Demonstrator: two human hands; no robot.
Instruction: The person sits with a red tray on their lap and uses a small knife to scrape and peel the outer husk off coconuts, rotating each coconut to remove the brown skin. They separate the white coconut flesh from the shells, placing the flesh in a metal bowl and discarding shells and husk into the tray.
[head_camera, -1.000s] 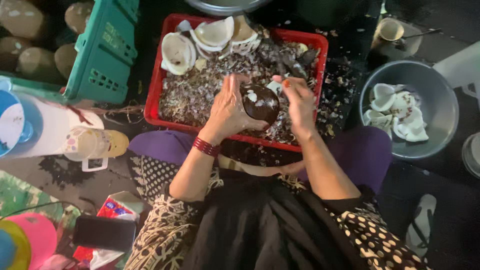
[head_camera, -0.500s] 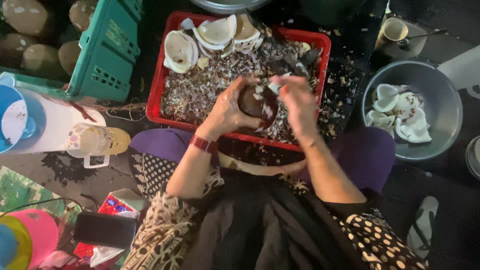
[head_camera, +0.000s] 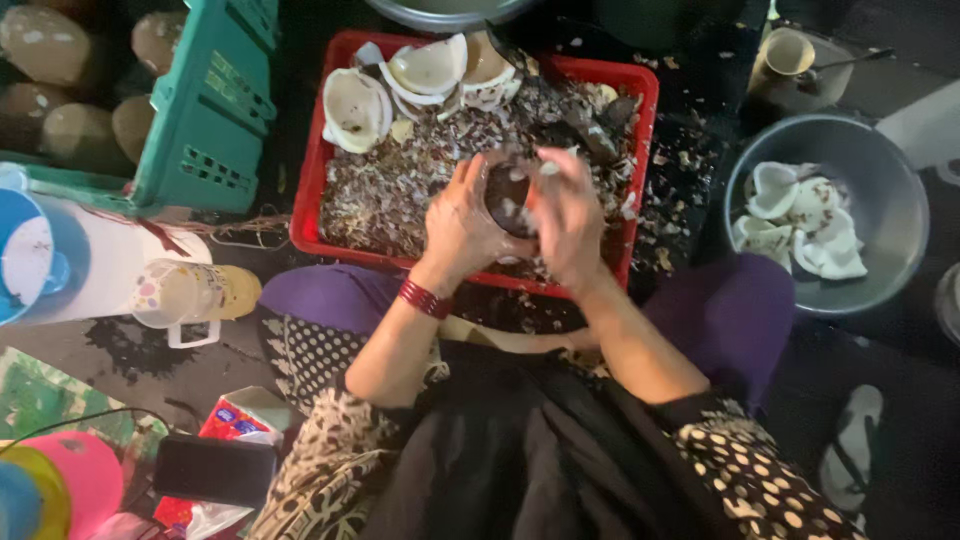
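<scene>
A: What is in hand here?

B: A dark brown rounded piece of coconut shell (head_camera: 508, 198), held over the red plastic crate (head_camera: 310, 190) full of brown shell chips and peelings. The left hand (head_camera: 462, 215) is clamped around its left side, fingers curled over the top. The right hand (head_camera: 568, 215) presses against its right side, but that hand is blurred, so I cannot tell whether its fingers are closed on the shell or on some small tool.

A: And what lies about?

B: At the far end of the crate are several emptied white coconut halves (head_camera: 400, 85). To the person's right, on the floor, a grey metal bowl (head_camera: 900, 235) holds peeled white coconut pieces (head_camera: 800, 225). To the left stands a green plastic crate (head_camera: 215, 110) with whole brown coconuts (head_camera: 50, 60) beyond it, and nearer, a pale patterned plastic jug (head_camera: 190, 295) lying on its side.

A: What could go wrong, as you judge it?

B: The shell is round and likely slick, and the two hands work close together. If the right hand pushes hard and the piece turns in the left palm, fingers could meet a sharp broken edge. Flakes are already scattered on the dark floor past the crate's right rim, so more could fly out, some toward the bowl of clean white pieces just beside it. The shell sits near the crate's near edge; a slip there might drop it onto the purple-clad lap rather than into the crate.
</scene>
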